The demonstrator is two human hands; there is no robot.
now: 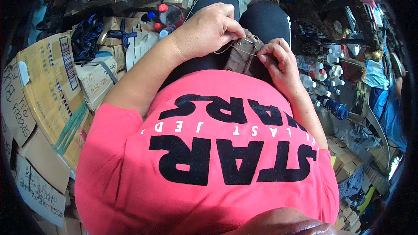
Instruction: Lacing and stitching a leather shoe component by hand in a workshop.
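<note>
Between my knees lies a brown leather-like piece [237, 58] with eyelets and stitching along it, much like part of a shoe upper. A thin tan lace [249, 53] runs across its top end. My left hand [208, 28] is closed in a pinch on the lace beside an eyelet, and a loop of lace hangs below those fingers. On the other side, my right hand [281, 61] pinches the lace between thumb and forefinger, with a stretch of it drawn between the hands. The lower end of the brown piece is hidden behind my pink shirt.
Cardboard boxes [50, 87] and a green strand bundle [72, 126] crowd my left. Bottles with red and blue caps [170, 16] stand beyond my left forearm. Several small bottles [320, 76] and a curved blade-like metal piece [379, 126] lie at my right.
</note>
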